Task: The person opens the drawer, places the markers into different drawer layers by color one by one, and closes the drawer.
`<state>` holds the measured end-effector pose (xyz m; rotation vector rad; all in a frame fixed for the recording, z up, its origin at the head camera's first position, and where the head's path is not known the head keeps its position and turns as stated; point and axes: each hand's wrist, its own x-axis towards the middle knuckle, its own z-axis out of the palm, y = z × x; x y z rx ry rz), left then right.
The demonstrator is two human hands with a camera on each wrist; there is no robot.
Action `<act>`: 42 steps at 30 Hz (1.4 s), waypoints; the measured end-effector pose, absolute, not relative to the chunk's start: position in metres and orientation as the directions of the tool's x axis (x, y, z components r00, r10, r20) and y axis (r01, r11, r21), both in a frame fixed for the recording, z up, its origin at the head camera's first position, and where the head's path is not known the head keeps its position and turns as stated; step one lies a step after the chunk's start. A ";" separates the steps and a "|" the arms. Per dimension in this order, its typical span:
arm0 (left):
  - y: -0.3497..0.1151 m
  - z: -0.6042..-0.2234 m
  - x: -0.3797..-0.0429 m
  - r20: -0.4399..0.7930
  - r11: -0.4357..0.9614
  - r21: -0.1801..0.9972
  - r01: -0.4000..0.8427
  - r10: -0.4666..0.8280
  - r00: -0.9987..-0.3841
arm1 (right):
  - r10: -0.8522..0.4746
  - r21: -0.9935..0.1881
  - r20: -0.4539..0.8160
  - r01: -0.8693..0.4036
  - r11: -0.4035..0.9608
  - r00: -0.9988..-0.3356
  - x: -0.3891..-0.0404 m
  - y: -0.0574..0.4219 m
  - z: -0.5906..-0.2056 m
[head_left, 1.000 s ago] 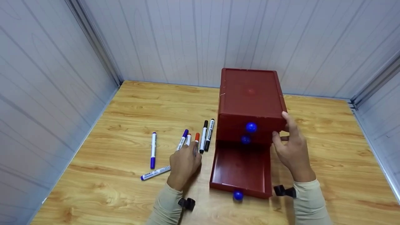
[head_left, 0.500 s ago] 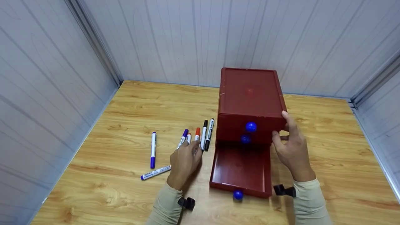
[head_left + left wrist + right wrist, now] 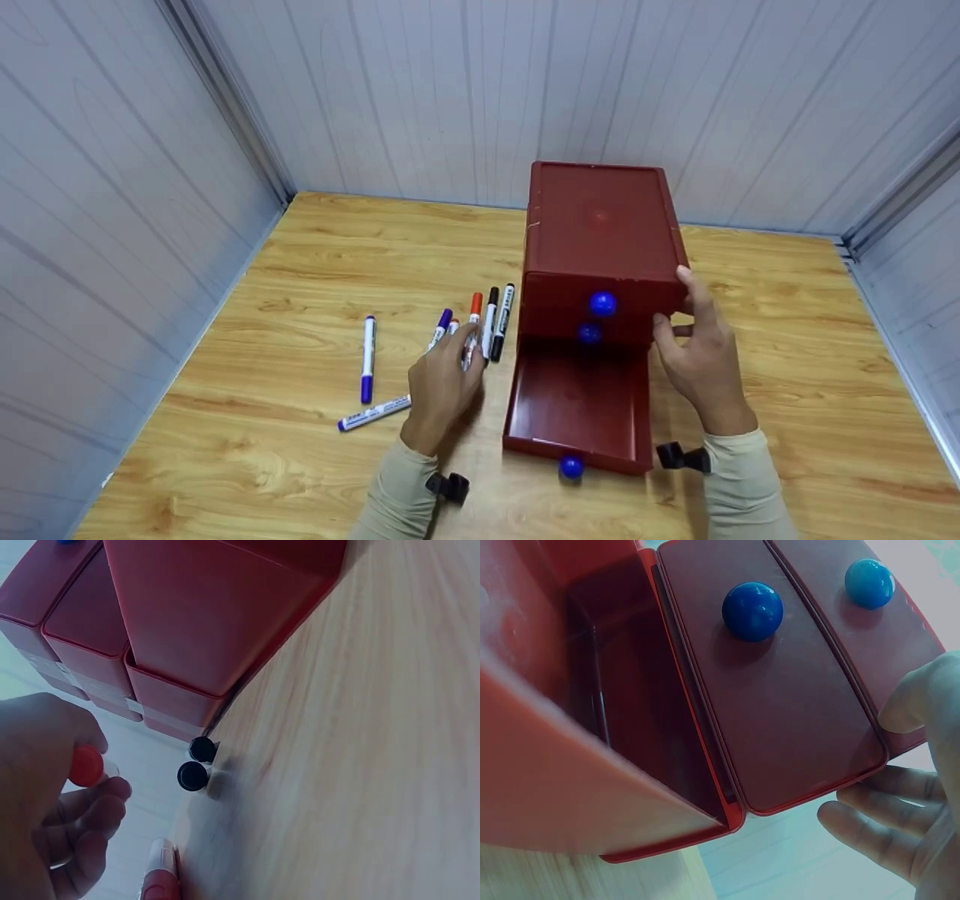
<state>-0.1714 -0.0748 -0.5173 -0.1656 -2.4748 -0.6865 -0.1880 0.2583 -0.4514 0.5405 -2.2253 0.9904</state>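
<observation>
My left hand (image 3: 442,382) pinches a red-capped marker (image 3: 476,304) between thumb and fingers. In the left wrist view, the red end of the held marker (image 3: 86,765) shows between them. Two black-capped markers (image 3: 490,315) lie just to its right, and a purple-capped marker (image 3: 444,321) lies beside the knuckles. My right hand (image 3: 705,367) rests at the front right corner of a dark red drawer unit (image 3: 600,217), thumb on the drawer front, other fingers along the side. The bottom drawer (image 3: 577,405) is pulled out, with nothing visible inside.
Blue ball knobs (image 3: 602,304) stick out of the drawer fronts. A marker with a purple cap (image 3: 367,360) and a blue-ended marker (image 3: 373,414) lie at left on the wooden table (image 3: 262,465). Panel walls (image 3: 420,97) enclose the table's back and sides.
The red-capped marker has risen and moved slightly away from me as my left fingers lift it. My right hand and the drawer unit stay where they were.
</observation>
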 end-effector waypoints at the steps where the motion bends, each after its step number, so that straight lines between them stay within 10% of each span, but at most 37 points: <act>1: -0.075 -0.517 -0.171 0.552 0.857 0.443 0.262 -0.030 -0.833 | -0.110 -0.505 0.692 -0.587 0.633 -0.713 -0.188 0.258 -0.452; 12: -0.073 -0.515 -0.172 0.581 0.763 0.539 0.357 -0.029 -0.814 | -0.095 -0.525 0.675 -0.566 0.635 -0.732 -0.188 0.259 -0.452; 42: -0.069 -0.512 -0.171 0.876 0.558 0.354 0.751 0.083 -0.474 | -0.083 -0.525 0.687 -0.571 0.631 -0.722 -0.189 0.258 -0.452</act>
